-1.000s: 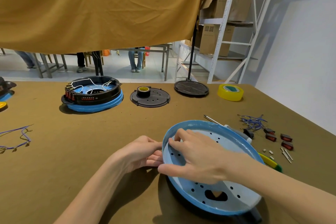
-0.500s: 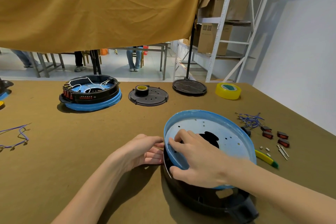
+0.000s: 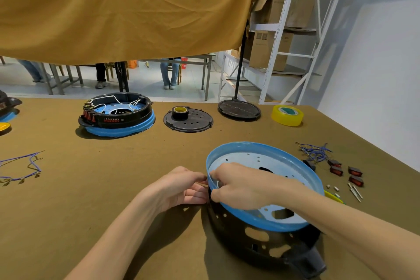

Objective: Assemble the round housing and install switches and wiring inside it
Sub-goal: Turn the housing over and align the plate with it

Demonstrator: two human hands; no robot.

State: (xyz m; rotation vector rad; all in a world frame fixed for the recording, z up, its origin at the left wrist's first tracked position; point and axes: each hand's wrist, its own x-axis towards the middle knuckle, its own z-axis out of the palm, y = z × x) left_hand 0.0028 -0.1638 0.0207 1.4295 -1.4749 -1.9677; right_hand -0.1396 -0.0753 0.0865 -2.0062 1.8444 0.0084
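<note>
Left hand [image 3: 181,188] at left edge of housing, fingers curled against black ring [image 3: 261,237], likely steadying it; grip partly hidden. Right hand [image 3: 241,188] pinches near rim of blue pan [image 3: 268,159], thumb outside, fingers inside. Pan sits tilted on ring, near desk [image 3: 113,188] front. Thin sheet part: light, stiff, slick; hold by rim, both sides. Switches [image 3: 345,171] lie right.

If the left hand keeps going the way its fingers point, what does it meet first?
Probably the blue pan: the left hand points right, fingertips at the pan's near-left rim, just above the black ring. Contact itself is unclear.
</note>
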